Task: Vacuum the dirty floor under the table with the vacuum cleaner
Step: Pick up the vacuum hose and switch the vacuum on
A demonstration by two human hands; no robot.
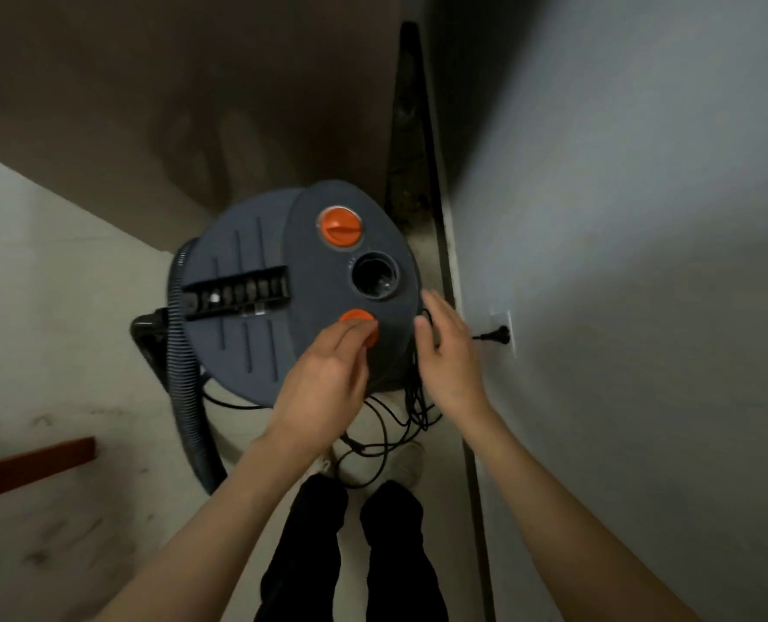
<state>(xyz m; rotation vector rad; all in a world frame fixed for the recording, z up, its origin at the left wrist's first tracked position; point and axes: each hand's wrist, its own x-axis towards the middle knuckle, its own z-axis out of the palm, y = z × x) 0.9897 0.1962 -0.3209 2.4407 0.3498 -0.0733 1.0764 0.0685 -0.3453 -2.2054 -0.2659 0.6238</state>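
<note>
So my left hand (323, 379) has its fingertips on the near orange knob (359, 325) on top of the vacuum cleaner (256, 307), curled over it, pinching I think. Right hand (449, 352) is loose, holding nothing, just off the lid's edge over the tangled cord (400, 419). Plug (501, 332) sits in the wall outlet just past my right fingers. Worry: cord loops by my feet could snag or yank the plug once I roll it. Wall (620, 262) crowds my right, open floor (58, 352) is left of my left hand, past the hose (189, 397)
</note>
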